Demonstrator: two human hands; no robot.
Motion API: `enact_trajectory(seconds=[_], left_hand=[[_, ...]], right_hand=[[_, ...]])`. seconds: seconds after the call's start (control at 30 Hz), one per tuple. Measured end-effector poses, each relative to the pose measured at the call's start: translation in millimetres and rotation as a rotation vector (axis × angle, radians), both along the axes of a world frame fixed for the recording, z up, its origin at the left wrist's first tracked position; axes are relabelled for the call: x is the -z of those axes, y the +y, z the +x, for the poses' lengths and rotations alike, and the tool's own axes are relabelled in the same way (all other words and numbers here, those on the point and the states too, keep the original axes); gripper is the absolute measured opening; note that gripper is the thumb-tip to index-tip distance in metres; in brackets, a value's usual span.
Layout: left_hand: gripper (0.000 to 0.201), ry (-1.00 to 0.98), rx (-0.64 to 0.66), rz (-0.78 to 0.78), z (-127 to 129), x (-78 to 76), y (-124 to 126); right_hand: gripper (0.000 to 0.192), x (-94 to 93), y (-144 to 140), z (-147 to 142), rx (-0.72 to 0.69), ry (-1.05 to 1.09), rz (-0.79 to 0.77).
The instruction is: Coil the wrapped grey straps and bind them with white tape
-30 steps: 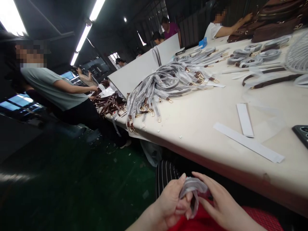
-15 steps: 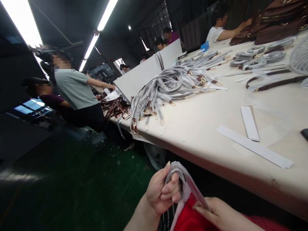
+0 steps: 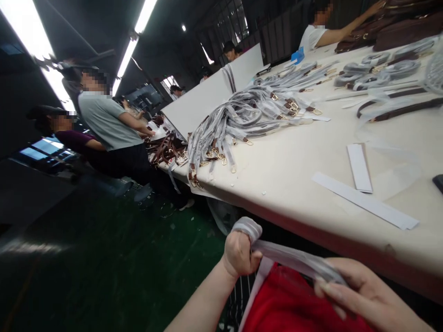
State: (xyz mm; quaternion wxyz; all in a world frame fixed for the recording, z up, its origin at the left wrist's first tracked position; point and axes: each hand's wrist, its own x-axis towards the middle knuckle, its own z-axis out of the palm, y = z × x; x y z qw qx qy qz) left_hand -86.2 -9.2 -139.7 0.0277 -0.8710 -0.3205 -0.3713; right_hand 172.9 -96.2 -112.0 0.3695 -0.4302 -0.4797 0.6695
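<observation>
My left hand (image 3: pixel 238 253) is closed around one end of a grey wrapped strap (image 3: pixel 287 256), which loops over its knuckles. The strap stretches rightward to my right hand (image 3: pixel 363 293), whose fingers pinch the other end. Both hands are below the near edge of the white table (image 3: pixel 311 152), above a red cloth (image 3: pixel 290 304) on my lap.
A heap of grey wrapped straps with gold clasps (image 3: pixel 242 122) lies on the table. White paper strips (image 3: pixel 360 166) lie nearer me. Brown straps (image 3: pixel 166 150) pile at the far left end. Several people work around the table; brown bags (image 3: pixel 401 25) sit at the back right.
The bunched strap has been drawn out: my left hand moved up and left with the looped end, my right hand moved right, so the strap now runs taut between them.
</observation>
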Motion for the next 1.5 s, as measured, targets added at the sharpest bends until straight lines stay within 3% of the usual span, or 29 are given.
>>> enact_trajectory(seconds=[0.07, 0.13, 0.2, 0.3, 0.37, 0.43, 0.5, 0.63, 0.83, 0.97, 1.2, 1.37, 1.5], left_hand=[[0.05, 0.055, 0.079, -0.038, 6.3, 3.5, -16.5], [0.051, 0.009, 0.111, -0.255, 13.9, 0.1, -31.6], [0.056, -0.133, 0.146, -0.661, 20.7, -7.3, -43.4], [0.065, -0.469, 0.159, -1.356, 28.3, -18.7, -54.3], [0.07, -0.699, 0.127, -1.629, 31.0, -23.9, -57.5], [0.072, -0.912, 0.107, -1.728, 31.1, -28.3, -57.3], [0.07, -1.094, 0.116, -1.777, 28.2, -34.7, -53.3], [0.069, -1.39, 0.18, -1.788, 16.5, -56.8, -36.4], [0.068, -1.639, 0.228, -1.596, -4.2, -88.9, -10.6], [0.059, -1.705, 0.219, -1.447, -14.7, -101.1, -1.1], [0.035, -1.821, 0.154, -1.313, -12.3, -102.6, 15.1], [0.029, -1.863, 0.093, -1.276, -9.6, -97.6, 20.0], [0.038, -1.86, 0.123, -1.296, -16.1, -98.9, 15.3]], right_hand=[[0.042, -5.3, 9.9, 11.4, 0.05, 0.033, -0.005], [0.042, 1.3, 20.9, 17.6, 0.049, 0.021, -0.015], [0.041, 14.5, 29.3, 18.7, 0.069, -0.106, 0.03], [0.047, 32.0, 32.4, 11.5, 0.111, -0.398, 0.231], [0.052, 36.9, 28.8, 1.7, 0.011, -0.448, 0.308], [0.052, 37.6, 23.6, -9.9, -0.135, -0.397, 0.306], [0.051, 37.1, 20.0, -20.6, -0.19, -0.356, 0.292], [0.037, 42.6, 22.2, -29.8, -0.133, -0.356, 0.294], [0.034, 65.7, 31.3, -19.1, -0.013, -0.43, 0.326], [0.02, 63.5, 31.1, -16.1, -0.028, -0.433, 0.351], [0.024, 45.3, 23.3, -23.3, 0.005, -0.468, 0.363], [0.024, 58.5, 18.7, -27.8, 0.043, -0.47, 0.367], [0.03, 66.0, 17.3, -26.8, 0.009, -0.476, 0.378]])
